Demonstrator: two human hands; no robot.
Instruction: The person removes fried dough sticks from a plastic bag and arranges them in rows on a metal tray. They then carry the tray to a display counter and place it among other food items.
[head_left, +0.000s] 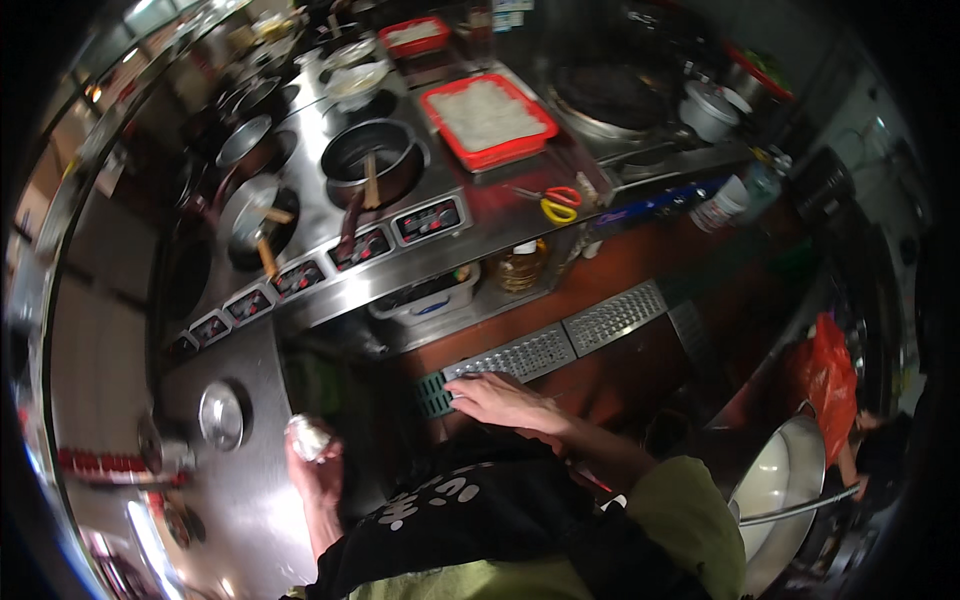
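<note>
Near the edge of the steel counter (225, 375), my left hand (315, 465) is closed around a shiny silvery object (309, 437), perhaps a small metal bowl or foil; its exact kind is unclear. A round metal lid or dish (221, 415) lies on the counter beyond it. My right hand (499, 400) hangs in front of my body above the floor drain grating (517, 355), with its fingers loosely bent. Nothing shows in it, though the palm side is hidden.
The cooktop holds a black pan (371, 154) and a glass-lidded pan (251, 214). Beside them are a red tray of white food (491, 116) and scissors (561, 206). An oil jug (521, 266) stands below. At right are a large pot (784, 480), a red plastic bag (829, 382) and another person's arm (849, 465).
</note>
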